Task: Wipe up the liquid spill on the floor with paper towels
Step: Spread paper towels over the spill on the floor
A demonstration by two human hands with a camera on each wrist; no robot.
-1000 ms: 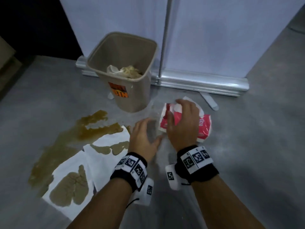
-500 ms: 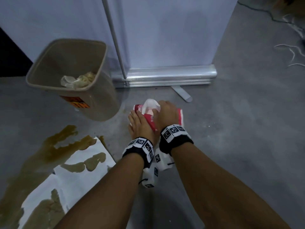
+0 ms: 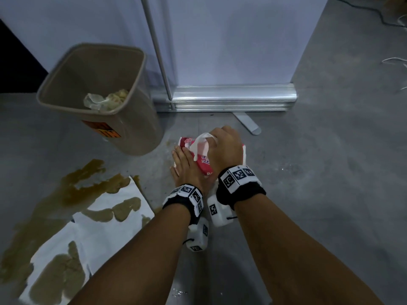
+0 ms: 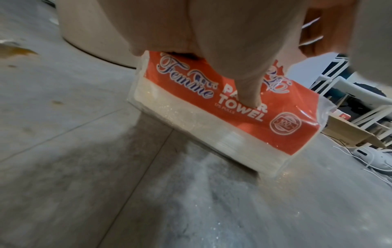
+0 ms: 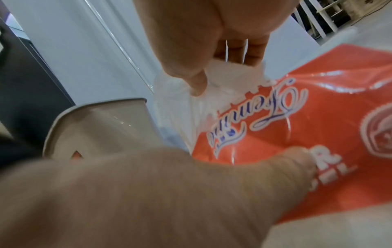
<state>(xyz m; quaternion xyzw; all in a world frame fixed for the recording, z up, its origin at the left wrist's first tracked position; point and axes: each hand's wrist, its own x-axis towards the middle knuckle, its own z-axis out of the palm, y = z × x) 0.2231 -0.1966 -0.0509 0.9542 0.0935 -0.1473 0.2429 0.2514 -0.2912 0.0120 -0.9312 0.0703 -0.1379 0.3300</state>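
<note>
A red and white paper towel pack [image 3: 203, 165] lies on the grey floor beside the bin. My left hand [image 3: 184, 160] lies flat on its left end with fingers straight, and its thumb [image 4: 248, 94] presses the pack's side [image 4: 212, 132]. My right hand [image 3: 222, 148] is above the pack and pinches a white towel sheet [image 3: 201, 140] that sticks up from the opening; the pinch on the sheet [image 5: 229, 75] shows in the right wrist view. A brown spill [image 3: 72, 190] spreads at the left, with soaked white towels [image 3: 114, 219] laid on it.
A tan waste bin [image 3: 132, 119] with used towels inside stands just left of the pack. A banner stand's metal base [image 3: 231, 97] and foot [image 3: 248, 125] lie behind it. Cables [image 3: 394, 60] trail at the far right. Bare grey floor [image 3: 319, 183] extends to the right.
My left hand has moved off the floor onto the pack and holds it down. My right hand has closed on a sheet and raised it a little. The head view has swung right.
</note>
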